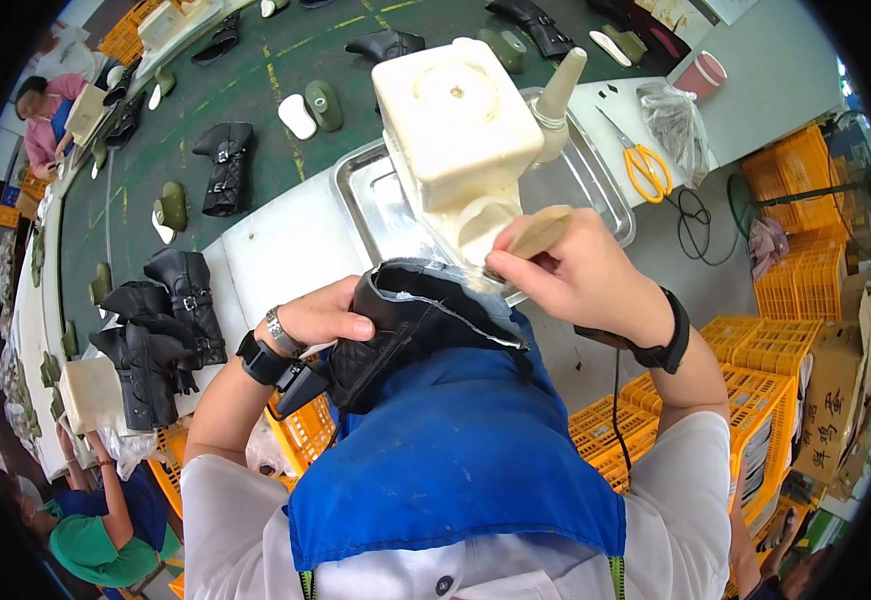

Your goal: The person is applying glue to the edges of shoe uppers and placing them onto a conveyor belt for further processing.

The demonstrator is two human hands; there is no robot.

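Observation:
My left hand (326, 315) grips a black quilted boot upper (381, 345), thumb on the outside and the other fingers hidden. The boot lies tilted over my blue apron, its open edge with pale lining turned up. My right hand (586, 270) pinches a flat tan-handled brush (541, 230). Its working end is down by the boot's edge, partly hidden by my fingers. Just beyond is a cream plastic glue pot (461, 110) with an opening at its near foot and an upright nozzle at its right. The pot stands in a metal tray (361, 205).
Black boots (191, 290) cluster at the left; a single boot (226, 170) and green shoe lasts (324, 105) lie on the green conveyor (286, 60). Yellow-handled scissors (646, 170) are beside a plastic bag (674, 120). Yellow crates (746, 400) stand at right. Co-workers (106, 540) sit at left.

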